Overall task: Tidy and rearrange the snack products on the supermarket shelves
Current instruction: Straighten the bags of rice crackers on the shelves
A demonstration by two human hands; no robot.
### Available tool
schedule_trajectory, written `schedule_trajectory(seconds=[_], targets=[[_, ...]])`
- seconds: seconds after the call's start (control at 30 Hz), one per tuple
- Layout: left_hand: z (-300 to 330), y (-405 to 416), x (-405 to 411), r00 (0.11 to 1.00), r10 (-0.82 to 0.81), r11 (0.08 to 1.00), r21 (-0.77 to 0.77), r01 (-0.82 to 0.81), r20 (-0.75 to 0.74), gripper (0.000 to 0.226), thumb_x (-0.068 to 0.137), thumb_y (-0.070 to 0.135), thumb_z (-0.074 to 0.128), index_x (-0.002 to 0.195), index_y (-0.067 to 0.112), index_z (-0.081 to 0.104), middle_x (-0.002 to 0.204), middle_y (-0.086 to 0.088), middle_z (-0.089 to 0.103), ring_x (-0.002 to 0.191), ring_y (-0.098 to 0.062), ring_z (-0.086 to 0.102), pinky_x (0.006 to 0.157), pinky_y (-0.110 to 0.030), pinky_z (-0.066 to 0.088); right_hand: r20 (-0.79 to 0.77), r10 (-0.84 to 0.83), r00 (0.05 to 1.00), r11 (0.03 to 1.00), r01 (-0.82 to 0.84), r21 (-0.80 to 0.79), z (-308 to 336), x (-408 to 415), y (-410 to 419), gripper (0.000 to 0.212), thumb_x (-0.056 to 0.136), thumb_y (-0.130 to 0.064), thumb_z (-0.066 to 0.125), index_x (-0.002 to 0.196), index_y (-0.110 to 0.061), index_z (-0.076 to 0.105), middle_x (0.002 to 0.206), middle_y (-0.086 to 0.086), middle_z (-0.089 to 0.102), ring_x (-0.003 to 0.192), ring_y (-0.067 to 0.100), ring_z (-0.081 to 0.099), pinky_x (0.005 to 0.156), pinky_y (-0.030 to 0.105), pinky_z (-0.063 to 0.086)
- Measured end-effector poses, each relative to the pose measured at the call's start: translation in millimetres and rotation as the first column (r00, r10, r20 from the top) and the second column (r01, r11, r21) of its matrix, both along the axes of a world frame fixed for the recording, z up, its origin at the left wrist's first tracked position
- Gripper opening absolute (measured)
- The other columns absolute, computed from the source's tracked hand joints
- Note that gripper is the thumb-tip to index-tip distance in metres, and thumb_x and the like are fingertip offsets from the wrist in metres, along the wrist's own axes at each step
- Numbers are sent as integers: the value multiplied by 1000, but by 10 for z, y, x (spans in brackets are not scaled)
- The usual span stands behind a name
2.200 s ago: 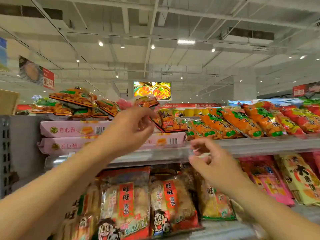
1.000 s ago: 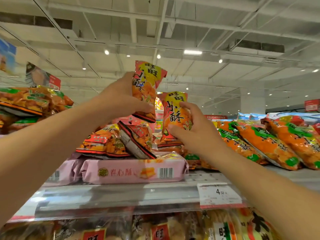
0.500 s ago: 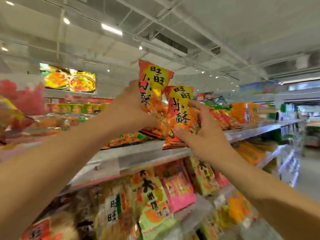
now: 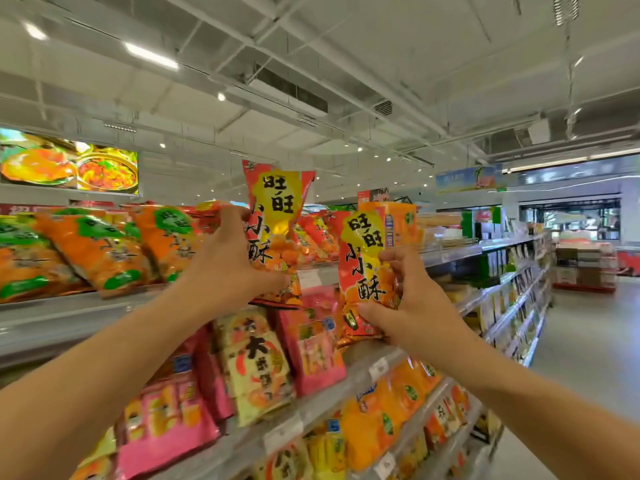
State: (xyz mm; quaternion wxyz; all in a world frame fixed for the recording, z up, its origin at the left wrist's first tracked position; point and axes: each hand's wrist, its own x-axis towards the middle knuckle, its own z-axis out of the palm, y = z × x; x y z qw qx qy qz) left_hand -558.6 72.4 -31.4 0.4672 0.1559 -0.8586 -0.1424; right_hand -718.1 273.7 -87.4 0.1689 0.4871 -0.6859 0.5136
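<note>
Snack packets, two of one kind, red with a yellow panel and black characters, are held upright in front of the top shelf point(image 4: 62, 317), one in each hand. Left hand point(image 4: 221, 271): fingers and thumb curled round the lower half of the left packet point(image 4: 277, 233), thumb across its front. Right hand point(image 4: 412, 303): thumb and fingers pinch the lower right side of the right packet point(image 4: 363, 271), whose bottom edge sits just above the edge of the middle shelf point(image 4: 367, 355). Both packets are kept label-forward and clear of the stock, probably so they can be read and matched to a row before being set down. Behind the left hand, orange bags with green labels point(image 4: 100, 251) lie tilted on the top shelf; farther along it, red packets point(image 4: 322, 233) of seemingly the same kind appear, a likely destination. Below, pink bags point(image 4: 166, 420), a cream bag point(image 4: 259, 365) and orange bags point(image 4: 381, 410) stand in the lower shelves. A lit food display point(image 4: 69, 164) hangs at upper left; the aisle point(image 4: 581, 358) runs off to the right.
</note>
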Motion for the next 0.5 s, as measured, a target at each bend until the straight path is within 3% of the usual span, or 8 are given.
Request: schedule_trajectory(seconds=[0.07, 0.13, 0.27, 0.4, 0.5], targets=[[-9, 79, -255, 999, 6, 1000, 13, -5, -35, 98, 55, 52, 87, 129, 35, 25, 96, 24, 48, 71, 5, 53, 58, -16, 34, 28, 5, 1000, 1000, -6, 17, 8, -354, 81, 62, 76, -39, 78, 115, -52, 31, 99, -18, 55, 84, 10, 64, 68, 24, 55], [-8, 119, -488, 999, 30, 1000, 7, -30, -29, 96, 56, 56, 86, 128, 37, 26, 101, 15, 49, 79, -5, 50, 60, -21, 34, 50, 16, 999, 1000, -17, 20, 35, -677, 77, 63, 76, -42, 78, 118, -49, 31, 106, -18, 52, 87, 10, 63, 73, 30, 57], [57, 48, -927, 995, 99, 995, 23, -99, 10, 93, 57, 60, 84, 127, 34, 28, 103, 8, 50, 94, -16, 48, 62, -25, 33, 65, 73, 995, 997, -71, -21, 91, -1177, -124, 66, 75, -42, 79, 118, -48, 30, 109, -21, 49, 87, 1, 61, 64, 15, 52], [176, -119, -1348, 993, 112, 994, 21, -112, -30, 91, 56, 59, 85, 124, 29, 33, 91, 19, 50, 78, -2, 50, 57, -19, 32, 64, 151, 986, 988, -148, -48, 232, -1610, -487, 66, 76, -33, 81, 117, -45, 31, 112, -19, 49, 92, 3, 62, 74, 27, 58], [281, -334, -1711, 991, 116, 993, 22, -115, -63, 98, 56, 61, 85, 131, 28, 31, 102, 9, 56, 86, -12, 55, 63, -26, 39, -17, 141, 990, 984, -142, -104, 420, -1913, -798, 64, 76, -34, 80, 117, -44, 32, 107, -22, 47, 86, -10, 58, 67, 16, 53]])
